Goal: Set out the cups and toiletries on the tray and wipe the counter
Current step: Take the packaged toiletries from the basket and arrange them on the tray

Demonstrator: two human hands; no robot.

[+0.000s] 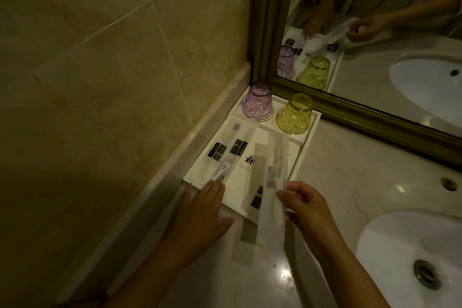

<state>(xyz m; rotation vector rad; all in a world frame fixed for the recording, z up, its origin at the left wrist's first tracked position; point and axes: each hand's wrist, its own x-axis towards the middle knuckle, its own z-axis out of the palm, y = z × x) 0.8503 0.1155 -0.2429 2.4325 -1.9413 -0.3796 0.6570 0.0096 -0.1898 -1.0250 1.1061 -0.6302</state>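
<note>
A white tray sits in the counter's corner by the wall and mirror. Upside down at its far end stand a purple cup and a yellow cup. A clear toothbrush packet with black labels lies along the tray's left side. My left hand rests flat with spread fingers at the tray's near-left corner, its fingertips touching that packet's end. My right hand pinches a second clear packet holding a white toothbrush, raised over the tray's near edge. Another packet lies beneath it.
A white sink basin with a metal drain lies to the right. The gold-framed mirror runs along the back. A raised marble ledge borders the tiled wall on the left. The glossy counter stretches between tray and sink.
</note>
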